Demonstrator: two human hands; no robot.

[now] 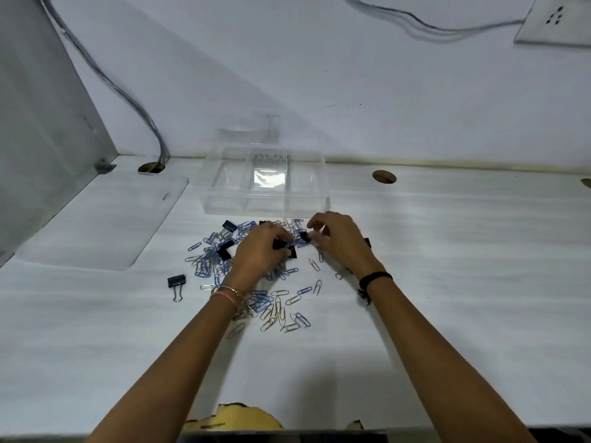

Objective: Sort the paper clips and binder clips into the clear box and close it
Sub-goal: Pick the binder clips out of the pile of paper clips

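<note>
Mostly the white desk (447,282), matt and finely ribbed, fills the view, with wide free surface at the right and toward the near edge; at its far edge, close to the wall, stands the clear box (267,183), glossy hard plastic with rounded corners and inner dividers, open on top. Just before the box lies the heap of paper clips (217,260), thin blue and silver wire loops. Over the heap the left hand (260,251) curls its fingers round a black binder clip (281,244), the right hand (339,235) pinches a second binder clip (305,236), and a lone binder clip (176,282) with steel handles lies apart at the left.
</note>
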